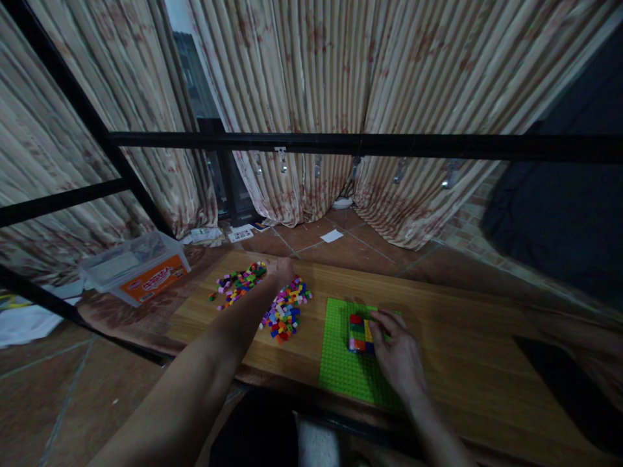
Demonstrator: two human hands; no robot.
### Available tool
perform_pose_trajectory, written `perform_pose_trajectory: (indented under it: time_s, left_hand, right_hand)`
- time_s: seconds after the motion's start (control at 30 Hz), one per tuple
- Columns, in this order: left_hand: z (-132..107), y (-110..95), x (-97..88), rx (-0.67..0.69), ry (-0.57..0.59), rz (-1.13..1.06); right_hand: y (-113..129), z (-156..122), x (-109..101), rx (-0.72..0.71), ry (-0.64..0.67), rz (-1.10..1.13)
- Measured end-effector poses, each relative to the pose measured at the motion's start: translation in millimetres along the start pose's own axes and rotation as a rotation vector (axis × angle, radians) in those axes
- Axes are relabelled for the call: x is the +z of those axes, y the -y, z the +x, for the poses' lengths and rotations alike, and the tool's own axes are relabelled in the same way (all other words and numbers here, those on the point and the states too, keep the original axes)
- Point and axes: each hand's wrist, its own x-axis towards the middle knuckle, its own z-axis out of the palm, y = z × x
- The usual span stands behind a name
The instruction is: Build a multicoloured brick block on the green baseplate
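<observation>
Left forearm [209,360] foremost, grip of left hand [281,268] unclear; brick block [357,332] lies beside right fingers [381,345], grip likewise unclear.

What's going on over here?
Someone is handling toy bricks. The left hand is at the loose pile; whatever it holds is hidden. The right hand is at a multicoloured brick block on a green baseplate. A clear plastic tub stands left of the pile.
</observation>
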Motion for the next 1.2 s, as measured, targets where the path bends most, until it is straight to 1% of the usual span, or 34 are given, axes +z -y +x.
perform_pose_trajectory:
  time_s: [0.13, 0.23, 0.37, 0.47, 0.5, 0.57, 0.6, 0.63, 0.67, 0.7, 0.73, 0.8, 0.9, 0.97, 1.07, 1.2]
  left_hand:
    - [-18.0, 6.4, -0.9, 0.013, -0.062, 0.014]
    - [-32.7, 12.6, -3.8, 0.033, -0.100, -0.018]
    - [-48.7, 20.3, -15.7, 0.054, -0.153, -0.121]
    - [-63.3, 16.2, -23.9, 0.097, -0.178, -0.235]
    - [-69.8, 11.4, -24.3, 0.122, -0.178, -0.305]
    - [-85.6, -3.4, -20.1, 0.172, -0.154, -0.511]
    - [-94.6, -13.0, -15.9, 0.198, -0.097, -0.841]
    - [-104.0, -23.7, -10.8, 0.209, -0.008, -1.156]
    - [-113.3, -34.9, -5.5, 0.195, 0.072, -1.389]
    - [-122.2, -46.2, -0.3, 0.173, 0.127, -1.555]
    - [-130.2, -57.0, 4.3, 0.166, 0.199, -1.652]
    - [-142.8, -76.1, 10.9, 0.149, 0.314, -1.749]
    - [-151.9, -95.8, 15.7, 0.094, 0.392, -1.785]
    - [-153.7, -104.0, 17.9, 0.063, 0.406, -1.784]
    - [-154.7, -111.5, 21.5, 0.055, 0.406, -1.768]
    - [-152.5, -111.5, 26.8, 0.047, 0.381, -1.730]
  right_hand:
    - [0.4, -1.4, -0.2, 0.003, -0.004, 0.021]
    - [-0.8, -2.7, -1.0, 0.008, -0.010, 0.033]
    - [-1.8, -3.5, -3.0, 0.022, -0.016, 0.047]
    - [-0.9, -3.1, -4.3, 0.025, -0.027, 0.058]
    - [-0.2, -2.8, -4.5, 0.025, -0.032, 0.063]
    - [1.5, -2.1, -4.7, 0.021, -0.042, 0.085]
    - [2.8, -1.8, -4.7, 0.017, -0.047, 0.105]
    - [4.4, -1.5, -4.9, 0.015, -0.052, 0.132]
    - [6.4, -1.4, -5.4, 0.012, -0.055, 0.165]
    - [8.7, -1.3, -6.1, 0.007, -0.055, 0.202]
    - [11.3, -1.4, -7.2, 0.002, -0.050, 0.242]
    - [16.9, -1.8, -10.2, -0.015, -0.027, 0.318]
    - [24.3, -2.5, -15.5, -0.074, 0.015, 0.373]
    - [27.2, -2.9, -18.2, -0.114, 0.033, 0.354]
    - [28.5, -2.9, -20.1, -0.137, 0.053, 0.306]
    - [20.6, -0.9, -21.3, -0.088, 0.066, 0.282]
